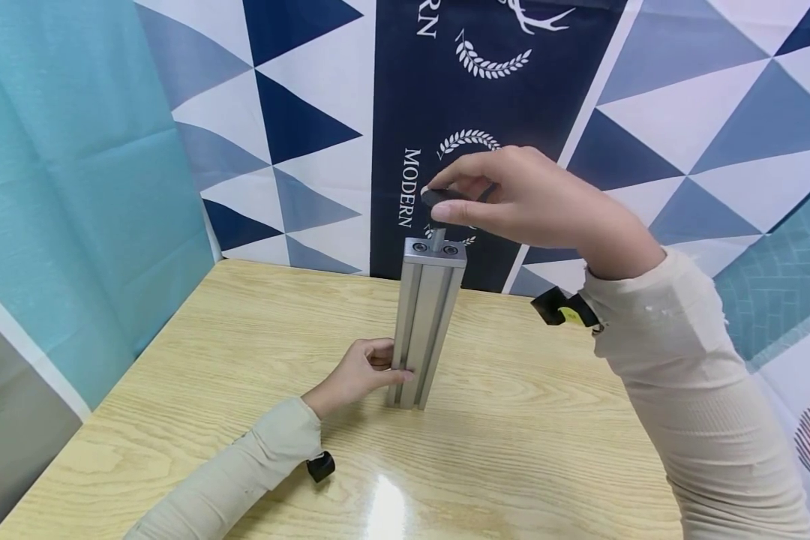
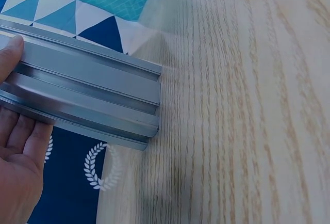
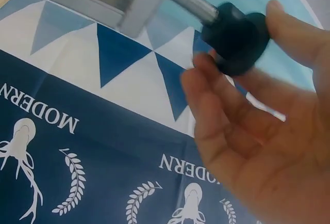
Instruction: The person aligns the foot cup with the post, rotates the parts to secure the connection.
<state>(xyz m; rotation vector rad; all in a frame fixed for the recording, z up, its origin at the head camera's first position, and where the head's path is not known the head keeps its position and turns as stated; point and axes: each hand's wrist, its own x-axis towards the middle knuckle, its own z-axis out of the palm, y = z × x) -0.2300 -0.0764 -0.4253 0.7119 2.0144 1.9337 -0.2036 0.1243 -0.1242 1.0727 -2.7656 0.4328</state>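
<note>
An aluminium profile (image 1: 421,330) with grooved sides stands on end on the table. My left hand (image 1: 358,375) grips it low down, thumb across the near face; the left wrist view shows the thumb and fingers on opposite sides of the profile (image 2: 87,74). Two socket-head screws sit in the top end face (image 1: 435,256). Between them a metal rod (image 1: 437,238) rises, carrying a round black knob (image 3: 234,41) with a wide flange. My right hand (image 1: 526,199) pinches the knob's rim between thumb and fingers, the palm not touching it.
The wood-grain table (image 1: 540,420) spreads around the profile. A patterned cloth (image 1: 324,135) hangs behind its back edge, and a turquoise cloth (image 1: 74,172) hangs at the left. Each sleeve carries a small black wrist device, such as the right one (image 1: 563,307).
</note>
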